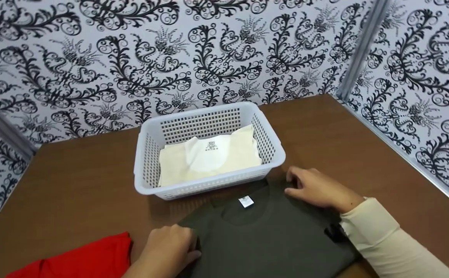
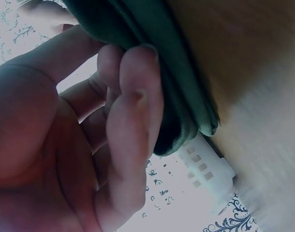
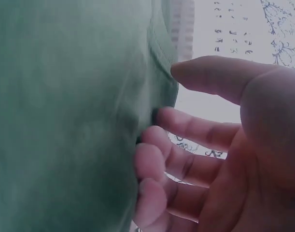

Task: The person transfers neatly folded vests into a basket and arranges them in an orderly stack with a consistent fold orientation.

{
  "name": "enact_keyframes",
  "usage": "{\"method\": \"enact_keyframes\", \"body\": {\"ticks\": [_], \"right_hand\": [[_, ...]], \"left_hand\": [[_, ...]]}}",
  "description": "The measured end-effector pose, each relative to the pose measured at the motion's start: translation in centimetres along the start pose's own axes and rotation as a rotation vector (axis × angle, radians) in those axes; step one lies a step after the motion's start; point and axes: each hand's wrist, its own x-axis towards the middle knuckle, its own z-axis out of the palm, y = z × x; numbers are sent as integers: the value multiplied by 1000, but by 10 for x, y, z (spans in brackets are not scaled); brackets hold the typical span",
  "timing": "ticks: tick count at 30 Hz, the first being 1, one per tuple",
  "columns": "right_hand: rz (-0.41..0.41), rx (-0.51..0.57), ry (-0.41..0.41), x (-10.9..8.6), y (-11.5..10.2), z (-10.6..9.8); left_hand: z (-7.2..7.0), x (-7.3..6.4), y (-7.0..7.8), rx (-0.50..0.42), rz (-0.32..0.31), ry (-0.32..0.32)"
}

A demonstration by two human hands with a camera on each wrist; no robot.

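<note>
A dark green T-shirt (image 1: 270,239) lies spread at the front of the table, its neckline and white label (image 1: 246,201) towards the basket. My left hand (image 1: 168,249) is at the shirt's left edge. In the left wrist view, the curled fingers of the left hand (image 2: 108,130) pinch the layered edge of the green cloth (image 2: 171,96). My right hand (image 1: 319,189) is by the opposite shoulder, thumb and fingers apart. Seen from the right wrist, the bent fingers (image 3: 152,162) touch the cloth's side (image 3: 65,121) and the thumb is right at a ribbed edge.
Behind the shirt stands a white perforated plastic basket (image 1: 209,184) holding a folded cream garment (image 1: 240,154) with a white printed patch. Red folded cloth (image 1: 93,256) lies at the front left of the brown table (image 1: 81,185). Patterned wall panels (image 1: 216,50) border the table.
</note>
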Motion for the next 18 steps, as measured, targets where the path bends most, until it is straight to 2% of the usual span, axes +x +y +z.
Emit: {"method": "enact_keyframes", "body": {"ticks": [3,6,13,18], "right_hand": [[47,7,-5,0,3,-3],[57,11,-23,2,5,-1],[47,32,-47,4,11,1],[62,-4,-44,4,19,-7]], "left_hand": [[-4,1,1,-15,-18,-34],[-1,0,0,-18,-32,-41],[2,-5,-1,0,0,56],[3,-4,1,9,9,109]]}}
